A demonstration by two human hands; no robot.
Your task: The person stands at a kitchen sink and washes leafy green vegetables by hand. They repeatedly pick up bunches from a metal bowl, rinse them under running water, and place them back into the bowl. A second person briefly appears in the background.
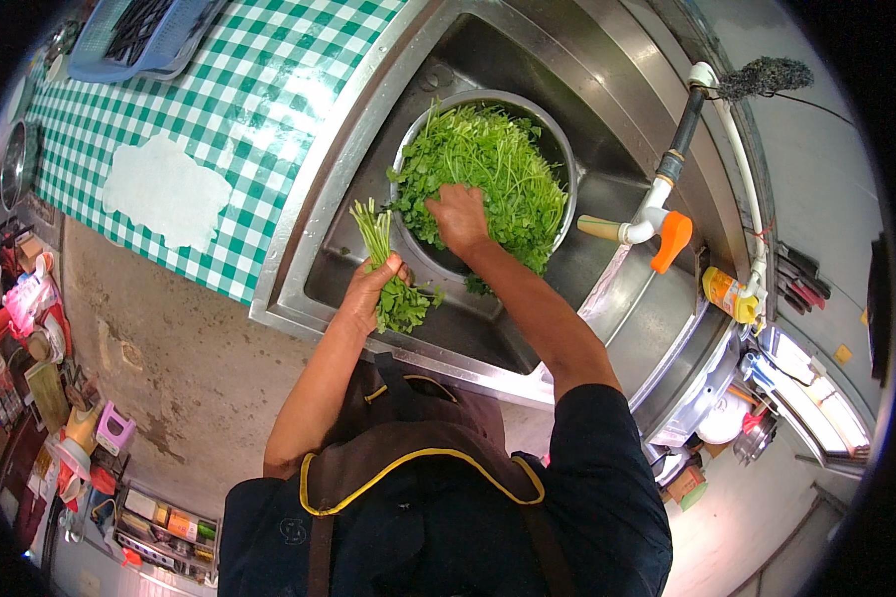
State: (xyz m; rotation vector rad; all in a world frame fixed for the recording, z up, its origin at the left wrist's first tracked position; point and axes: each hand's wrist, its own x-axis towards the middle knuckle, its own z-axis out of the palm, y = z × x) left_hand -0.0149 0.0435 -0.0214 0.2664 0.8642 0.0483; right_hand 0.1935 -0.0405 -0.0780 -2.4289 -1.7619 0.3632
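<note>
My left hand [370, 289] is closed round a small bunch of leafy green herbs [400, 306], over the near left part of the sink. The pale cut stems point up and away, and the leaves hang below the fist. A round metal basin [574, 189] stands in the sink, heaped with more of the same herbs [498, 149], which look like coriander. My right hand [460, 221] reaches into the near left side of this heap. Its fingers are curled down on the greens, their tips hidden among the leaves.
The steel sink [334, 261] has a tap with an orange handle [673, 242] at its right. Beside that stands a yellow container [729, 296]. Left of the sink, a green checked tablecloth [269, 109] carries a blue basket [134, 45]. Knives [801, 279] hang at the right wall.
</note>
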